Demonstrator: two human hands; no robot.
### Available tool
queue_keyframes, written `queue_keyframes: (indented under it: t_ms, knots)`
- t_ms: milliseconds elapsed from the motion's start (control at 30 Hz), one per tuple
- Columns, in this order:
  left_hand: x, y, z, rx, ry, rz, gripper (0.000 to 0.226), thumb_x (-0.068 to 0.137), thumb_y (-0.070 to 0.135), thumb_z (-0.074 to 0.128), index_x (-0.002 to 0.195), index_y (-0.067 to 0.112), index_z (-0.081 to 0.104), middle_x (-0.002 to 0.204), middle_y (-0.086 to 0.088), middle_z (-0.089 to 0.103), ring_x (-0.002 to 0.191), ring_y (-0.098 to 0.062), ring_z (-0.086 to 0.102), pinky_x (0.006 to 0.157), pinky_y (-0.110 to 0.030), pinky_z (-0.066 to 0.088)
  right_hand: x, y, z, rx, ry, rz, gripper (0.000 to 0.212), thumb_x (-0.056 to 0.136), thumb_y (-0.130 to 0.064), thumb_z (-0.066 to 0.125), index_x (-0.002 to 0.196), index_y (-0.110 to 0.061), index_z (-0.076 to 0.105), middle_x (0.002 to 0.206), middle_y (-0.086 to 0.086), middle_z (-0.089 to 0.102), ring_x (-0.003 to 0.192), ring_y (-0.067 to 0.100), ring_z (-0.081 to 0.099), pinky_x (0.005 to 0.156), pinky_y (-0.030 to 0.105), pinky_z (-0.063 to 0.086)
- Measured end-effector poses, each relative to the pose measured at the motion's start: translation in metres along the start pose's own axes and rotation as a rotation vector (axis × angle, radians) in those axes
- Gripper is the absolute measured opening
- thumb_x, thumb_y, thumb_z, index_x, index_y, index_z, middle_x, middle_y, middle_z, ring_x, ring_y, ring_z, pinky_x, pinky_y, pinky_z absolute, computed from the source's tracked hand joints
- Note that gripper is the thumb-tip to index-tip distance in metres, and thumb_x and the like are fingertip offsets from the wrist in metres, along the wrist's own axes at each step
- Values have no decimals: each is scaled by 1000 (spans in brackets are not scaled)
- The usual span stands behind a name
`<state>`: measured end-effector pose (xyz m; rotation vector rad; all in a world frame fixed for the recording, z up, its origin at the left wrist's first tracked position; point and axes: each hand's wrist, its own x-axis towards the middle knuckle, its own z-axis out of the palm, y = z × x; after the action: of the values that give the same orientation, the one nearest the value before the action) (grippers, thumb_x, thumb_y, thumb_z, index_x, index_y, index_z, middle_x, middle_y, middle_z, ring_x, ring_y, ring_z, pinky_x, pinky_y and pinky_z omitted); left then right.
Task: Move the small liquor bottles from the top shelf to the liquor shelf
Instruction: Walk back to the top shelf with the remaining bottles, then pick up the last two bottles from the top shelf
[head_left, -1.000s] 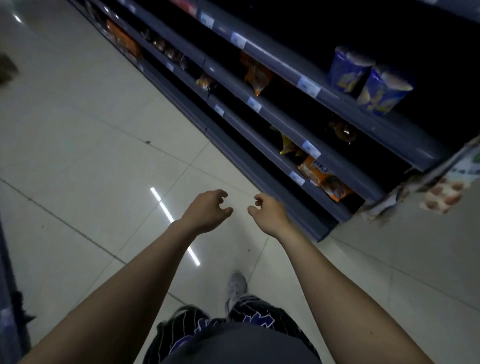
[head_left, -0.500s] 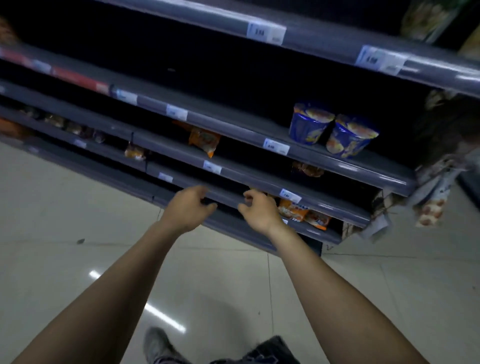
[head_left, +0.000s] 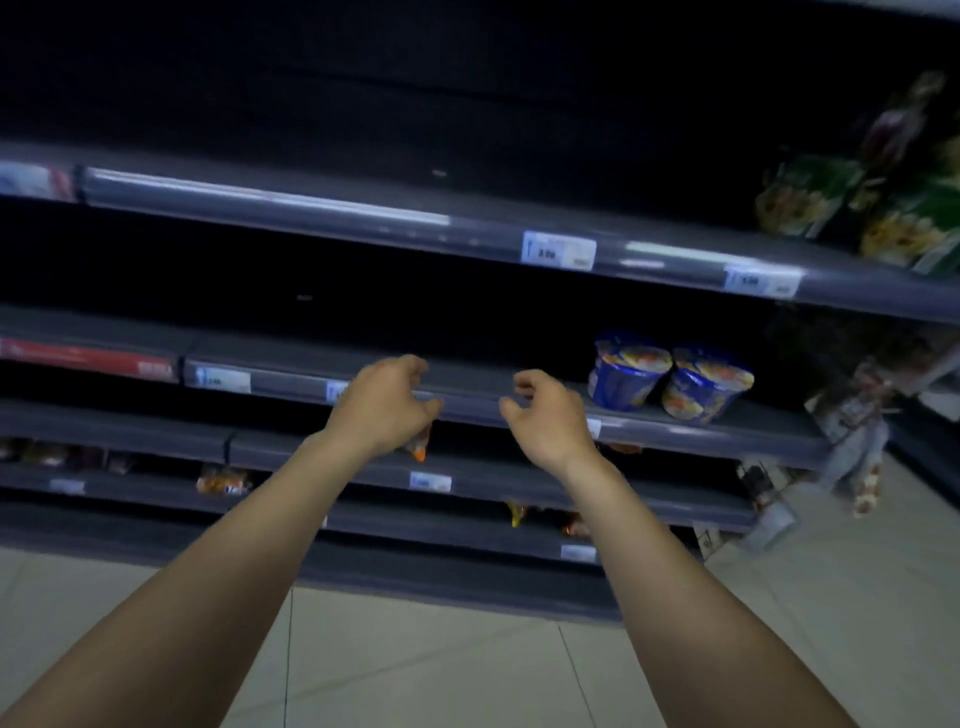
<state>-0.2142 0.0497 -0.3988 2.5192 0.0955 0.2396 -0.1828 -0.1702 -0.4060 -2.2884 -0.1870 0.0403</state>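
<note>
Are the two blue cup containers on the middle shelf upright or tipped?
Tipped. Both blue cups lean on the shelf, lids angled toward the camera, touching side by side.

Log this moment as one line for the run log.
left hand: empty, fingers curled | right hand: empty, fingers curled | ahead: store shelves, two blue cup noodles | liquor bottles: none visible
</note>
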Motion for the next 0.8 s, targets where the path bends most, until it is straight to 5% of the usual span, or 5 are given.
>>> queue_keyframes:
  t_ms: [233,600,800]
  knots:
    - [75,36,-76,17,218,113,60,78,50,73,131,23,61,116,7,69,105,-16,64,86,-34,54,61,-83,-28,56,259,-156,40,92,-31,70,129,-17,66,116,-3,71,103,12,65,80,16,43]
    - [121,87,-201,12,525,363,51,78,53,69,124,30,63,101,17,67,94,-11,64,81,-38,55,94,-210,-77,80,570,-443,29,88,-27,74,116,-18,71,102,-6,73,95,12,67,88,28,53]
    - [143,80,-277,23,642,467,51,81,52,70,123,25,64,98,15,66,91,-12,65,77,-38,57,104,-291,-87,54,684,-594,29,90,-28,73,117,-18,70,105,-7,72,98,10,65,81,14,42]
